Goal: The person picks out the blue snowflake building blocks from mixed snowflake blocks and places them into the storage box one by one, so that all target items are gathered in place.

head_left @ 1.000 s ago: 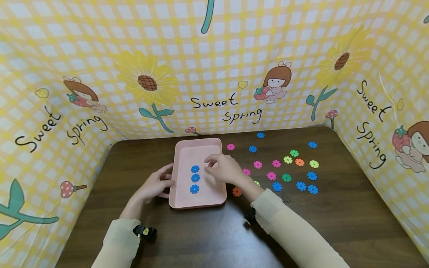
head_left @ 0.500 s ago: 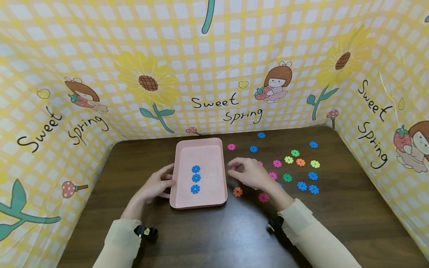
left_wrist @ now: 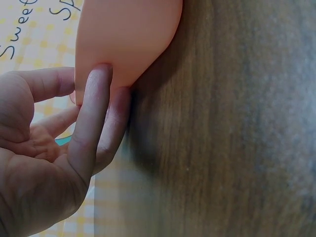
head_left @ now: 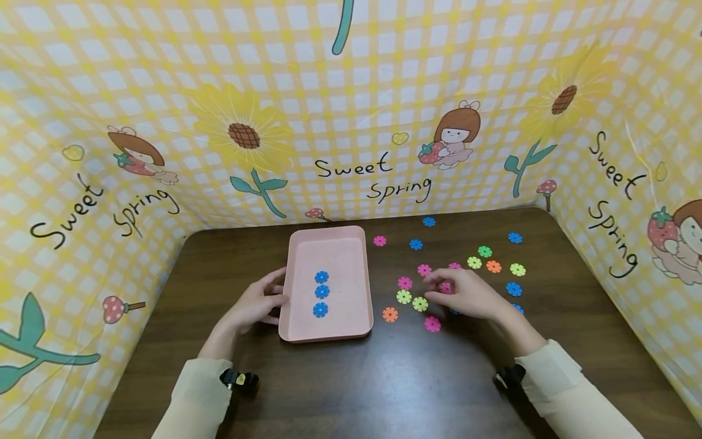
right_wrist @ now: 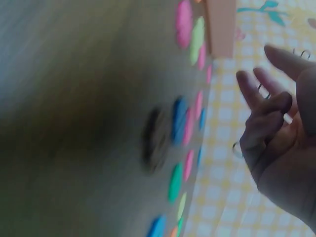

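Observation:
A shallow pink tray stands on the table, with a column of three blue notched discs inside it. Beside its left wall is my left hand. Its fingers lie against the tray's outer wall, fairly straight in the left wrist view. To the right of the tray my right hand hovers over scattered discs, fingers loosely bent. Nothing shows between its fingertips. Close by are yellow-green discs and a pink disc. My right hand and forearm partly cover other discs.
Several blue, pink, green and orange discs spread across the right half of the table. A dark disc appears blurred in the right wrist view. Patterned yellow check cloth encloses the back and sides.
My right hand has moved right, from above the tray to over the loose discs. My left hand and the three blue discs in the tray have stayed put.

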`<state>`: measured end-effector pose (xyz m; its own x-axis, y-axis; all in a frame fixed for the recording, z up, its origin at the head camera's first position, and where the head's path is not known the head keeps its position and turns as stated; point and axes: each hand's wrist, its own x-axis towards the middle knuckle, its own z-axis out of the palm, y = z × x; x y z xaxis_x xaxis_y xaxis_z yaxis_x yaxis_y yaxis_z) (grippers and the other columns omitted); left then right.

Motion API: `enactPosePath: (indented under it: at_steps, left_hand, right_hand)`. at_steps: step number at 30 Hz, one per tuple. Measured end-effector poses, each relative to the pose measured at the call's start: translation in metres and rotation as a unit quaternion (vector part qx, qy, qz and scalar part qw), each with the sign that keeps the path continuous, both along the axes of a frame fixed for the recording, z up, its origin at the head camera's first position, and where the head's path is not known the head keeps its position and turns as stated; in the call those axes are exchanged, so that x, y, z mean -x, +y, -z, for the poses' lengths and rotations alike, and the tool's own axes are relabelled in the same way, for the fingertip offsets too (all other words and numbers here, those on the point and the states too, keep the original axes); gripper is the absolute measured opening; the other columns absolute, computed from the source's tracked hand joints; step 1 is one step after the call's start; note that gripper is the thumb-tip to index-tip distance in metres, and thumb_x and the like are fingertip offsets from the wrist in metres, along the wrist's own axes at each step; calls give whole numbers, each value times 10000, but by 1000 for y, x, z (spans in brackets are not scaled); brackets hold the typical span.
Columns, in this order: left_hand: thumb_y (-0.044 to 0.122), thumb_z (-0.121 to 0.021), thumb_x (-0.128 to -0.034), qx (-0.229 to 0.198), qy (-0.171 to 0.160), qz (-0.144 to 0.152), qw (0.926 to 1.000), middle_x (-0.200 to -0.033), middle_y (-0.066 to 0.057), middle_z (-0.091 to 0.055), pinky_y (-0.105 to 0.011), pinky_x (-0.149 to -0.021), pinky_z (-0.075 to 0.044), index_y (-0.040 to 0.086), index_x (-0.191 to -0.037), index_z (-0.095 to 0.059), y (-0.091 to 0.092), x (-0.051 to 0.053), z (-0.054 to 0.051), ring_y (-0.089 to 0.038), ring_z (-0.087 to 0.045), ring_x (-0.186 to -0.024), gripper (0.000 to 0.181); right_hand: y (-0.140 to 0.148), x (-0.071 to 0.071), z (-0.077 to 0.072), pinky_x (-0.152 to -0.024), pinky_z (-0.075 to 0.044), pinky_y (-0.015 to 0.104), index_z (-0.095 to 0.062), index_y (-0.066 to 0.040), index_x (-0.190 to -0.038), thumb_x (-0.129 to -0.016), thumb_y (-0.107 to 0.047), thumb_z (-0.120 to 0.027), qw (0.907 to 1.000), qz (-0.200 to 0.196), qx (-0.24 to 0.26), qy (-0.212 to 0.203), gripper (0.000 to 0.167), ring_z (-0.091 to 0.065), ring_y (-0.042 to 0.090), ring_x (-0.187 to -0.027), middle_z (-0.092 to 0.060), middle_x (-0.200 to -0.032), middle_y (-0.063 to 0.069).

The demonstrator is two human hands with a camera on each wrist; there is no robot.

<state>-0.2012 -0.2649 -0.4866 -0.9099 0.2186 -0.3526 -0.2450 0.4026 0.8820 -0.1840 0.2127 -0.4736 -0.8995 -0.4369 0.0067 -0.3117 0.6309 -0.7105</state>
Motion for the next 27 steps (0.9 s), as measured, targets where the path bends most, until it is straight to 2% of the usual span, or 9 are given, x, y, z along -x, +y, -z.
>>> enactPosePath:
  at_steps: [7,10,13,16,22,27]
  left_hand:
    - [118,-615,-1029,18,-31,8,10000,-1402,-287,-465,-477,-726,-639,184,-1652,-279,1,1,0,-331,-673,-1009,711]
    - [115,-616,-1028,26,-45,-18,10000,-1400,-286,-466,-476,-724,-640,184,-1653,-278,0,1,0,-330,-673,-1011,714]
    - [113,-616,-1028,28,-39,-45,10000,-1394,-286,-469,-479,-719,-640,184,-1652,-280,0,1,0,-331,-674,-1008,712]
    - [115,-615,-1029,45,-33,-60,10000,-1399,-287,-470,-480,-717,-639,187,-1651,-283,-1,1,0,-333,-675,-1003,709]
    - [109,-609,-1025,56,-52,-68,9999,-1418,-293,-464,-481,-721,-639,187,-1652,-283,-1,1,2,-332,-676,-1005,711]
    - [97,-608,-1022,65,-37,-85,9999,-1406,-289,-469,-479,-718,-640,186,-1647,-297,0,1,0,-329,-674,-1005,704]
  right_hand:
    - [39,-9,12,-498,-404,266,-746,-183,-1209,-911,-334,-824,9995,13,-229,-226,343,-394,89,-524,-715,-1088,-36]
    - [50,-11,15,-536,-428,262,-744,-181,-1209,-907,-337,-827,9992,76,-332,-192,350,-471,104,-605,-714,-1082,-40]
    - [56,-12,19,-635,-492,267,-744,-188,-1199,-901,-333,-834,9987,120,-485,-103,343,-582,135,-776,-702,-1062,-59]
    - [59,-12,21,-733,-538,296,-748,-187,-1194,-891,-318,-846,9978,74,-660,42,344,-628,152,-899,-696,-1048,-71]
    - [59,-9,24,-811,-558,370,-752,-157,-1188,-872,-326,-859,9945,-130,-1007,251,375,-632,120,-940,-690,-1038,-79]
    - [57,-7,24,-822,-560,409,-751,-155,-1181,-856,-352,-867,9926,-175,-1171,272,397,-627,134,-950,-680,-1043,-72]
